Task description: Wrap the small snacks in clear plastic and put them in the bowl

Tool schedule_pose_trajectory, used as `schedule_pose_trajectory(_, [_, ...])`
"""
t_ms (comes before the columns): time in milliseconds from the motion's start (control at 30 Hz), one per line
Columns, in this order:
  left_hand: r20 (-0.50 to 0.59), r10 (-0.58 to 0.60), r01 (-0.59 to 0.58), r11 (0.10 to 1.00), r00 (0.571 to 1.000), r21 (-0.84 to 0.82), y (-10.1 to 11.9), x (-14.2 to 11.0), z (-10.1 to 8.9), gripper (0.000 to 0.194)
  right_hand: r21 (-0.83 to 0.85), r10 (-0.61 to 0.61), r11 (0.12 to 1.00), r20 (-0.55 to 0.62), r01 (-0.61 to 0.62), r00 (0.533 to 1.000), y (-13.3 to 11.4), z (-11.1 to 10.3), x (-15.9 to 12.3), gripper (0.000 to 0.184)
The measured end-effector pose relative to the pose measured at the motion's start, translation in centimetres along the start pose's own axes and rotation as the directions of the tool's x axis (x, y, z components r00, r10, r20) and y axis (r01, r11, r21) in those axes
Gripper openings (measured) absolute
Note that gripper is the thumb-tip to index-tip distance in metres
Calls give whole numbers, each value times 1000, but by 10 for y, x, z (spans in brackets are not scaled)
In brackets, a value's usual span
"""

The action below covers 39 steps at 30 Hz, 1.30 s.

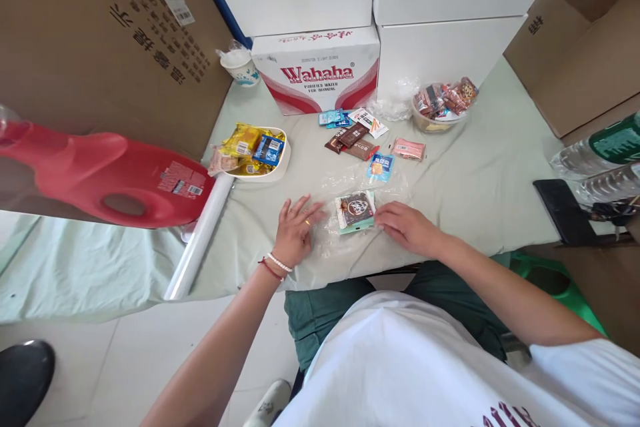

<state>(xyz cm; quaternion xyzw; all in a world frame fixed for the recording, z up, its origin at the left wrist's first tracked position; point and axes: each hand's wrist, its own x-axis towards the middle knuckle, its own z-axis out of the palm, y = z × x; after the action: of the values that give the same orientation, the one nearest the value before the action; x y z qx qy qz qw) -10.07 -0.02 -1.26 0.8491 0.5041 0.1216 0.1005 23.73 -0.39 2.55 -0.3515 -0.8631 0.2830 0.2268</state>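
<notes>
A small dark-and-white snack packet with a pale green edge lies on a sheet of clear plastic film in front of me. At its right edge, the fingertips of my right hand are closed on the packet. My left hand rests on the film's left side, fingers spread and holding nothing. Beyond the film are a blue packet, a pink packet, brown packets, a white packet and light-blue sachets.
A white bowl of yellow and blue packets stands left; a clear tub of snacks is back right. A film roll and red jug lie left. A Wahaha box stands behind. Bottles and a phone lie right.
</notes>
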Motion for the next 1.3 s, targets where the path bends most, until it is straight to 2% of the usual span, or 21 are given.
schedule_pose_trajectory(100, [167,98,-85,993,981,-84,1,-13,-5,83,66,92,993,24,-93,995,11,-13,32,26])
schedule_pose_trajectory(200, [221,120,-92,987,968,-135,3,-22,-2,73,145,283,947,46,-286,958,25,-16,56,24])
schedule_pose_trajectory(300, [112,86,-69,986,990,-149,11,-22,7,53,226,441,860,123,-458,889,34,-13,70,24])
schedule_pose_trajectory(400, [-29,-15,8,974,999,-225,19,-11,16,28,244,514,801,187,-547,837,37,-9,73,27])
schedule_pose_trajectory(467, [-110,-171,135,950,979,-281,20,-2,20,35,167,534,812,173,-559,827,39,-9,71,28])
schedule_pose_trajectory(567, [-202,-403,337,894,893,-294,14,9,24,40,-44,535,843,168,-536,828,39,-17,68,27])
schedule_pose_trajectory(633, [-242,-490,436,866,837,-243,11,14,27,37,-234,558,825,200,-514,805,36,-26,69,25])
schedule_pose_trajectory(700, [-271,-535,505,845,800,-178,10,16,29,33,-415,592,768,172,-488,787,30,-35,76,26])
schedule_pose_trajectory(767, [-280,-536,519,843,796,-138,11,17,30,32,-513,560,735,90,-444,824,25,-39,91,30])
schedule_pose_trajectory(867, [-277,-541,520,840,794,-151,14,18,29,32,-519,409,793,62,-320,911,25,-31,124,44])
schedule_pose_trajectory(933, [-273,-549,519,836,790,-181,17,18,28,32,-495,375,827,130,-268,918,30,-20,147,64])
schedule_pose_trajectory(1000, [-260,-538,503,843,802,-191,20,17,27,40,-474,417,833,202,-284,886,35,-11,166,77])
schedule_pose_trajectory(1033, [-249,-529,497,848,811,-181,22,16,26,48,-466,443,833,234,-300,866,35,-9,173,75])
schedule_pose_trajectory(1100, [-223,-524,505,852,822,-138,25,17,26,58,-445,460,841,289,-308,839,31,-8,179,53])
schedule_pose_trajectory(1167, [-203,-541,534,840,816,-95,28,19,27,58,-401,389,884,347,-241,853,19,-10,173,33])
schedule_pose_trajectory(1233, [-202,-562,556,826,802,-89,29,22,28,51,-362,263,926,425,-104,866,3,-9,155,32])
schedule_pose_trajectory(1300, [-215,-575,564,818,789,-117,27,25,29,39,-386,171,922,497,40,851,-12,-2,130,38])
